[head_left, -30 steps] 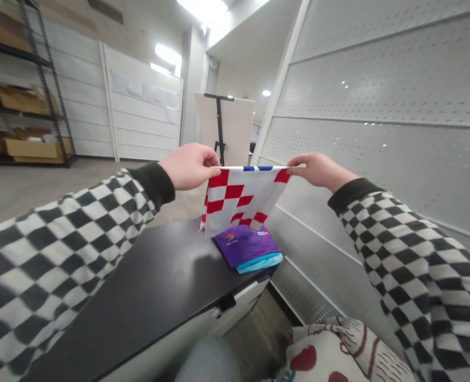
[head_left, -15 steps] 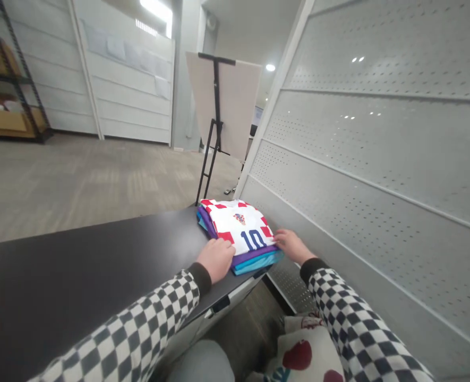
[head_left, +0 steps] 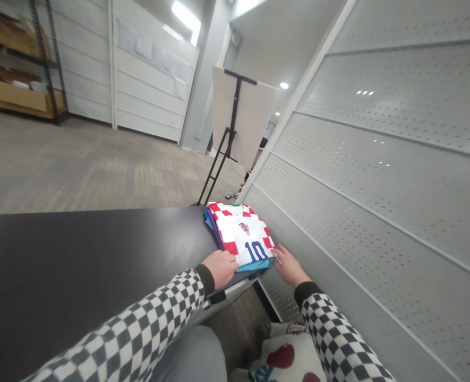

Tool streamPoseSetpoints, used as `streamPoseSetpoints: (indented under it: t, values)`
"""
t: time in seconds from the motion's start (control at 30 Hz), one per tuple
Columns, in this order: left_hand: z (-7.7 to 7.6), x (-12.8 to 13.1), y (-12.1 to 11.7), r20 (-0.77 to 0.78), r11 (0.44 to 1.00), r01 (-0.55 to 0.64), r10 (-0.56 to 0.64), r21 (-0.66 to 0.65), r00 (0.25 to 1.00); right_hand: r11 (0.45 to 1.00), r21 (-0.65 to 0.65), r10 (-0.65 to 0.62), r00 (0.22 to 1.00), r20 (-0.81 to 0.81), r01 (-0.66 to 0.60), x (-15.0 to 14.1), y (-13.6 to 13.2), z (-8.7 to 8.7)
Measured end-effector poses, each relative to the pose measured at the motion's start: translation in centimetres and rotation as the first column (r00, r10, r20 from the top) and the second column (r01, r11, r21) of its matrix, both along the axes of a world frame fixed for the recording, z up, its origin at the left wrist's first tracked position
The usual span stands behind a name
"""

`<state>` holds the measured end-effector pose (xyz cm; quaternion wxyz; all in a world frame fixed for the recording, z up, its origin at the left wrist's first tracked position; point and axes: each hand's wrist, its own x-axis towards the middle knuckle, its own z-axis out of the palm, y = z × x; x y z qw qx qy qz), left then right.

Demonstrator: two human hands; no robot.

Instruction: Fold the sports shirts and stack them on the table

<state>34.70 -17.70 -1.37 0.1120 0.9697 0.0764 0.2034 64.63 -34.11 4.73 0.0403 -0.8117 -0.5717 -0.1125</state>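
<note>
A folded white and red checkered jersey [head_left: 238, 229] with a blue number 10 and a crest lies on top of a stack of folded clothes. Below it show a purple garment [head_left: 214, 225] on the left and a light blue garment [head_left: 254, 266] along the near edge. My left hand [head_left: 221, 268] is closed at the jersey's near left corner, its fingertips partly hidden. At the near right corner, my right hand [head_left: 289, 265] pinches the jersey's edge between thumb and fingers.
The stack sits at the right end of a dark table [head_left: 99, 254], beside a white perforated panel wall [head_left: 338, 201]. Behind stands an easel [head_left: 235, 114] with a board. A shelf with cardboard boxes [head_left: 17, 95] is far left. A patterned cushion-like cloth [head_left: 286, 355] lies below my right arm.
The jersey's near edge has come toward me and now covers the purple strip at the front, leaving the light blue showing. Both hands moved slightly with it. The view has turned left.
</note>
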Motion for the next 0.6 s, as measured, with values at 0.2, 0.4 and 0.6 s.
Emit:
streamPoseSetpoints:
  t: [0.2,0.4,0.6]
  values:
    - [-0.4,-4.8,-1.8,0.184,0.981,-0.008,0.044,-0.192,0.982,0.991,0.010,0.133,0.991,0.024,-0.134,-7.1,4.5,5.2]
    - [-0.5,-13.8,-2.0,0.394,0.920,-0.111,0.267,-0.377,0.880,0.844,0.176,0.525,0.847,-0.084,-0.506,-21.3,17.4,2.6]
    - [-1.5,-30.8,-3.1,0.494,0.778,-0.244,0.572,-0.579,0.654,0.838,0.222,0.542,0.807,-0.235,-0.498,-35.3,22.4,-7.2]
